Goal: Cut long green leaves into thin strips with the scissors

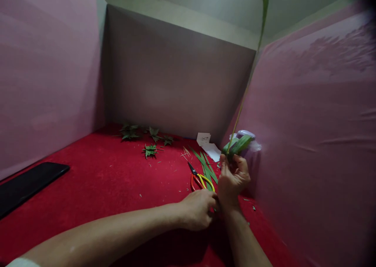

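Note:
My right hand point(234, 178) is raised over the right side of the red cloth, thumb and fingers pinched on a folded green leaf point(241, 144). From that pinch a long thin leaf strip point(242, 100) rises and widens into a blade at the top of the view. My left hand point(198, 209) is low, beside my right wrist, with its fingers curled closed; what they hold, if anything, is hidden. Just beyond it lie scissors point(202, 180) with one red and one yellow handle, blades pointing away. Several cut green leaf strips point(207, 166) lie crossed beside the scissors.
Small clusters of jagged green leaves point(149, 151) lie toward the back. Several thin wooden sticks point(185, 152), white paper pieces point(210, 151) and a purple-and-clear plastic item point(246, 133) are near the right. A black flat object point(32, 184) lies left. Pink walls point(320, 133) flank the red cloth point(117, 180).

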